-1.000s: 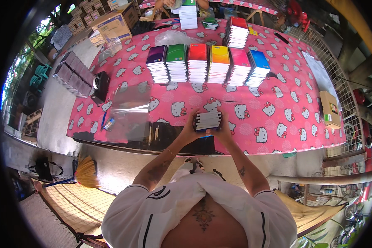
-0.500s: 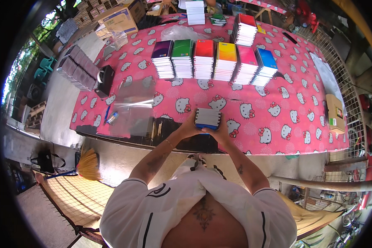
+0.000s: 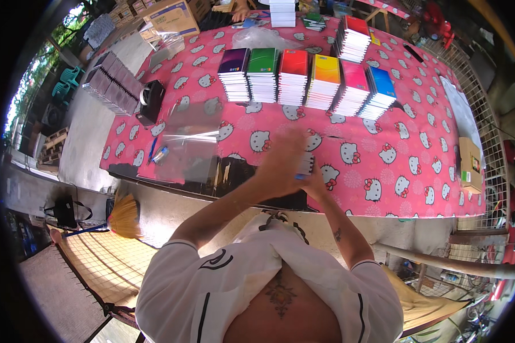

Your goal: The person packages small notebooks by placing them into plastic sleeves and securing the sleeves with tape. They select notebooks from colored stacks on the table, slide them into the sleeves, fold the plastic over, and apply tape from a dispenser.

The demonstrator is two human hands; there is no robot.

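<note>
At the near edge of the table, my right hand (image 3: 315, 184) is closed around a small stack of spiral notebooks (image 3: 306, 164), mostly covered by my hands. A bit of blue cover shows low on the stack. My left hand (image 3: 281, 163) is smeared by motion in front of and over the stack's left side; its fingers cannot be made out. Beyond my hands stands a row of notebook stacks with purple (image 3: 233, 62), green (image 3: 262, 61), red (image 3: 294, 62), yellow (image 3: 325, 70), pink (image 3: 355, 77) and blue (image 3: 381, 84) covers.
A pink cat-print tablecloth (image 3: 349, 197) covers the table. Left lie clear plastic sheets (image 3: 183, 157), a black tape dispenser (image 3: 150, 103) and grey-purple notebook stacks (image 3: 111, 86). Another red-topped stack (image 3: 352, 40) stands behind the row. A cardboard box (image 3: 470, 164) sits far right; another person's hand (image 3: 240, 12) shows at the back.
My left hand has swung up and across from the stack's left side, blurring. The stack has shifted slightly right in my right hand. The view has turned a little.
</note>
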